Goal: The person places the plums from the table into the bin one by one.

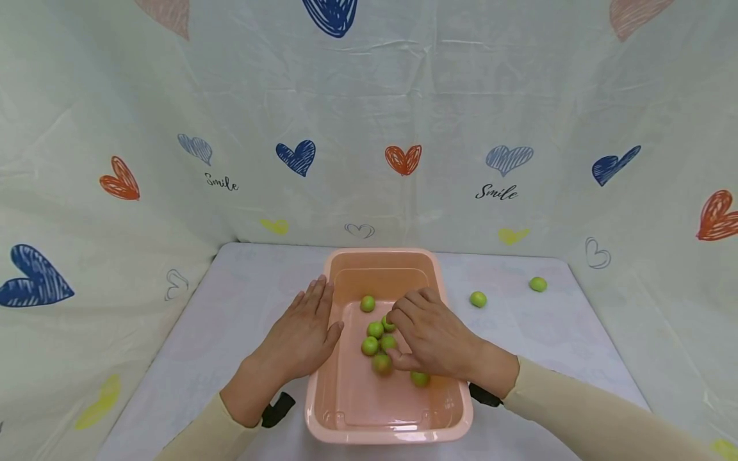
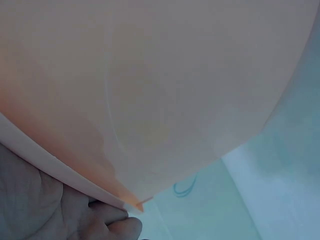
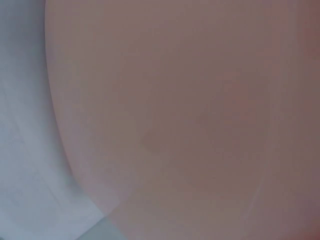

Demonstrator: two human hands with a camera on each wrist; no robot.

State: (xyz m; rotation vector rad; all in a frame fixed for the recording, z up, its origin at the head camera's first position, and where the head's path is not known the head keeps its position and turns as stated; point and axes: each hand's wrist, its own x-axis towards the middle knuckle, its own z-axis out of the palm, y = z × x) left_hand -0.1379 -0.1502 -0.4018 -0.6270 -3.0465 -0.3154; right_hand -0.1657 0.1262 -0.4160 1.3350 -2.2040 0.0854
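Observation:
A pink plastic basin [image 1: 387, 416] stands in front of me with several small round green fruits [image 1: 370, 346] in it, like limes. My left hand [image 1: 302, 333] lies along the basin's left rim, fingers straight; the left wrist view shows its palm [image 2: 35, 205] against the rim. Inside the basin, my right hand [image 1: 435, 336] is over the fruits, palm down, with bent fingers and the thumb spread apart from them. Its fingertips overlap one green fruit [image 1: 388, 323], and another fruit [image 1: 420, 379] shows partly under the hand. The basin wall [image 3: 165, 110] fills most of the right wrist view.
Two more green fruits, a nearer one [image 1: 478, 299] and a farther one [image 1: 538, 283], lie on the white table [image 1: 265, 272] right of the basin. A white curtain [image 1: 450, 83] printed with hearts hangs behind and at both sides.

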